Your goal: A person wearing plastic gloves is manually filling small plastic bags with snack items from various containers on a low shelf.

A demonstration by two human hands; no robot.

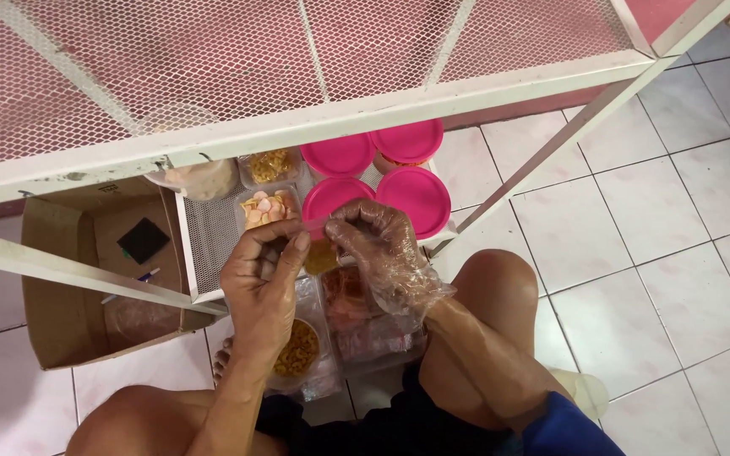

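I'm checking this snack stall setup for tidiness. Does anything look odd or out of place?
Only the right hand wears a clear plastic glove; the left hand is bare, though both pinch the same small bag. Snack bags lie on the tiled floor by bare toes. Nothing looks spilled.

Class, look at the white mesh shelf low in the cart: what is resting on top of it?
On the mesh shelf sit four round tubs with pink lids and clear tubs of snacks. The cart's top frame and both hands cover parts, so further items cannot be seen.
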